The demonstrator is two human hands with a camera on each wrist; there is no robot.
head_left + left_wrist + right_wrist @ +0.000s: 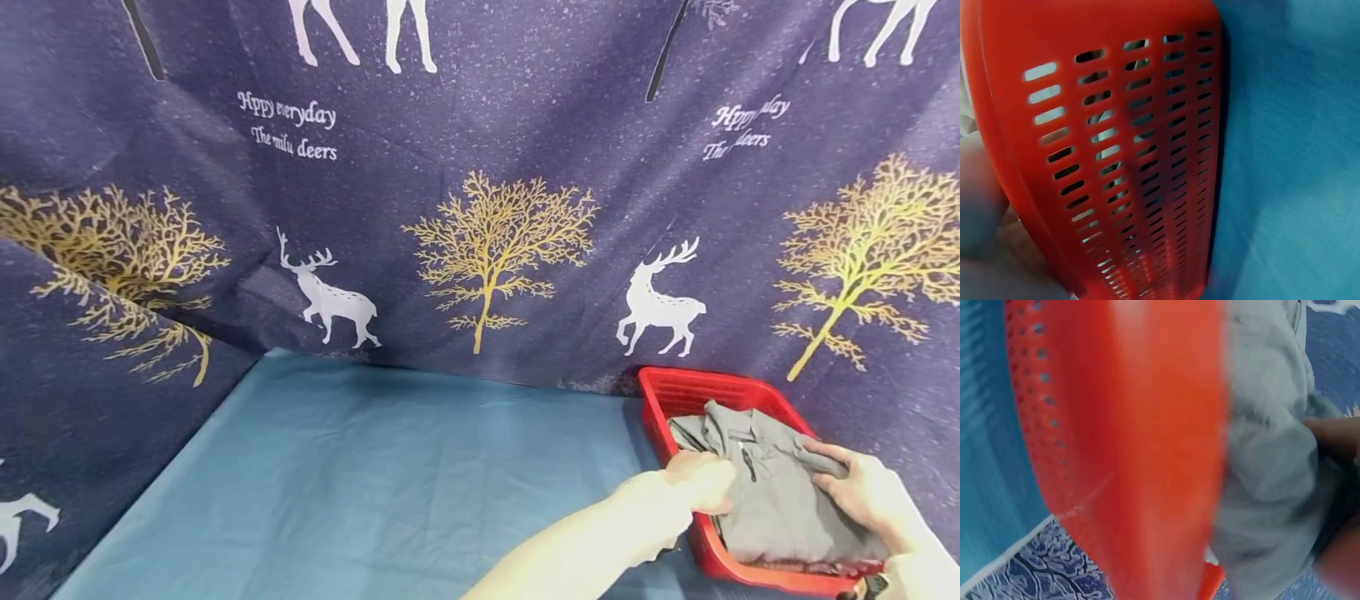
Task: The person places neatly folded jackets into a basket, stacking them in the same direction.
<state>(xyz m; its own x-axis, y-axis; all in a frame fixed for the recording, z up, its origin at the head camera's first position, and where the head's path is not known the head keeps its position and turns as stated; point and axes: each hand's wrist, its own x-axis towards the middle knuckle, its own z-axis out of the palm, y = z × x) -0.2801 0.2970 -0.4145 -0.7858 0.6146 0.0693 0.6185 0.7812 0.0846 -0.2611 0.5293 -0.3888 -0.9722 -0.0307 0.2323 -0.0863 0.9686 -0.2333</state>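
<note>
A folded grey garment [787, 512] lies in a red plastic basket [701, 382] at the right of the head view. At its left side, my left hand [701, 481] reaches over the basket's rim and grips the cloth with curled fingers. The opposite edge is pinched by my right hand [862, 490], thumb and fingers on the fabric. In the left wrist view the slotted basket wall [1104, 31] hides much of the left hand [979, 194]. The right wrist view shows the grey cloth [1266, 487] bunched beside the blurred red rim [1172, 450].
A blue sheet [450, 475] covers the surface left of the basket. Dark blue fabric [525, 108] printed with deer and yellow trees hangs behind and at the left side. The basket stands close against this hanging at the back right.
</note>
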